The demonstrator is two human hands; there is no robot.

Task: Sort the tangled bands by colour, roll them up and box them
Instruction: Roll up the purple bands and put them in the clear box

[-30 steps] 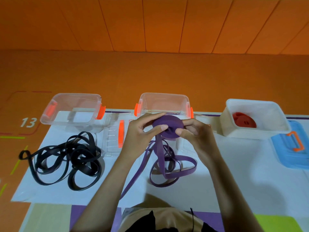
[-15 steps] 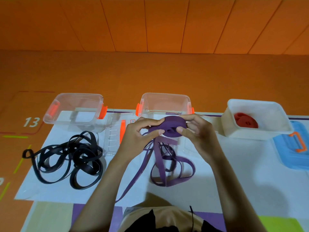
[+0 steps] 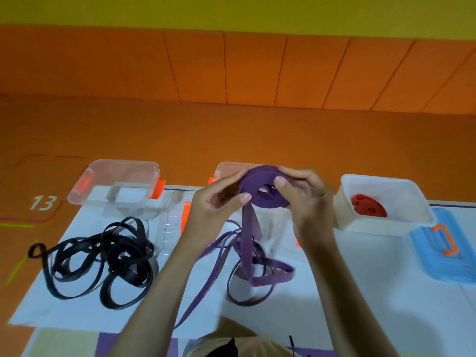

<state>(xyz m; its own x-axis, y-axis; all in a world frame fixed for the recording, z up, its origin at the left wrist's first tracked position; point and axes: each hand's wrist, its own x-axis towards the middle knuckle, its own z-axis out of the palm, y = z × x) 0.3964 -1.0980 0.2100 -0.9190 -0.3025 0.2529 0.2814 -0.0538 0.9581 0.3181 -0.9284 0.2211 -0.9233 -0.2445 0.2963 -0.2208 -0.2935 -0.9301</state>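
Observation:
A purple band roll [image 3: 260, 190] is held in the air between both hands, in front of the middle clear box [image 3: 228, 169]. My left hand [image 3: 219, 202] pinches its left edge with thumb and fingers. My right hand [image 3: 305, 197] grips its right side, thumb on the face. The loose purple band [image 3: 253, 269] hangs from the roll and lies in loops on the white mat. A tangled black band [image 3: 103, 261] lies at the left. A rolled red band [image 3: 369, 206] sits in the white box [image 3: 401, 222] at the right.
An empty clear box with orange clips [image 3: 116, 186] stands at the back left, its clear lid [image 3: 172, 225] beside it. A blue lid with an orange handle [image 3: 445, 248] lies at the far right. The white mat [image 3: 373, 292] covers the table in front of an orange wall.
Both hands have lifted the purple roll higher and farther from me, and turned it. More of the loose purple band now hangs off the mat. The camera has tilted up.

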